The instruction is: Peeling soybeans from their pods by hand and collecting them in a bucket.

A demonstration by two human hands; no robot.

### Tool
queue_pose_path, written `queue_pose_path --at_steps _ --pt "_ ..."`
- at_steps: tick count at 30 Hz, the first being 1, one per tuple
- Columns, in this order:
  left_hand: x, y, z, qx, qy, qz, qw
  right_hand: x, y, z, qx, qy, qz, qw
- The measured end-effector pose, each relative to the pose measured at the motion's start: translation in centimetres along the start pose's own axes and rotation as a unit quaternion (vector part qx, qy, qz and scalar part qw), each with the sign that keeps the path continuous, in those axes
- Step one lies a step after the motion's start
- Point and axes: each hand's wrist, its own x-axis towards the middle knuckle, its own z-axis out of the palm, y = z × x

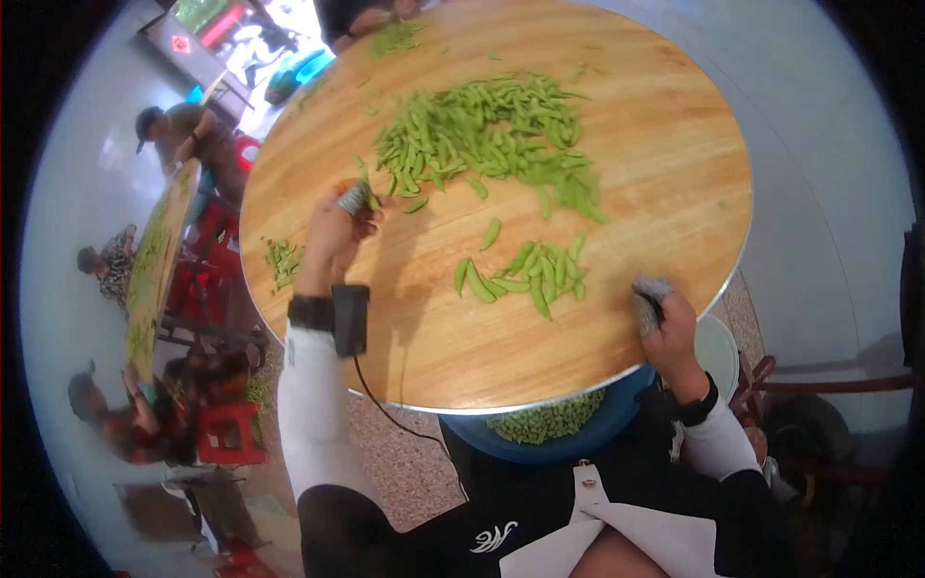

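My left hand (349,223) is raised over the left part of the round wooden table (424,337), its fingers pinched. Green pods, apparently edamame (362,173), stick up from its fingertips. Grey wrapping covers one of its fingers. My right hand (668,330) is curled closed near the table's right front edge, with grey wrapping at the fingertips; what it holds, if anything, is hidden. Between the hands lies a small group of pods (544,275). Beyond them spreads a big pile of pods (472,125).
Below the table's front edge, a blue basin (617,414) holds many shelled green beans (549,421). Small green scraps (281,262) lie at the table's left edge. A cable (390,409) hangs from my left wrist. Several people sit at another table (154,250), near red stools (231,429).
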Motion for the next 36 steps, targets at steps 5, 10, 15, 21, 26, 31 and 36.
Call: queue_pose_path --at_steps 5,10,15,21,26,31,36 --pt "-10.1 -2.3 8.0 0.054 -0.091 0.031 0.994 1.4 -4.1 -0.8 0.488 -0.195 0.292 0.799" --pt "-17.4 -4.0 13.4 0.189 -0.141 0.113 0.965 1.5 -7.0 -0.3 0.601 -0.263 0.315 0.686" --pt "-20.5 -3.7 14.8 0.114 -0.173 0.080 0.975 -0.1 -7.0 -1.8 0.588 -0.256 0.308 0.703" --pt "-21.7 -3.9 14.3 0.069 -0.283 -0.066 0.954 -1.0 -7.5 -3.1 0.560 -0.272 0.256 0.740" --pt "-23.5 -5.4 14.7 0.322 -0.182 0.138 0.919 -2.5 -7.2 -3.2 0.527 -0.280 0.288 0.749" --pt "-24.0 -5.6 15.3 0.470 -0.122 0.247 0.839 -2.5 -7.6 -3.4 0.496 -0.272 0.329 0.756" --pt "-23.9 -5.9 15.3 0.481 -0.109 0.269 0.827 -2.3 -7.5 -3.2 0.467 -0.279 0.323 0.774"
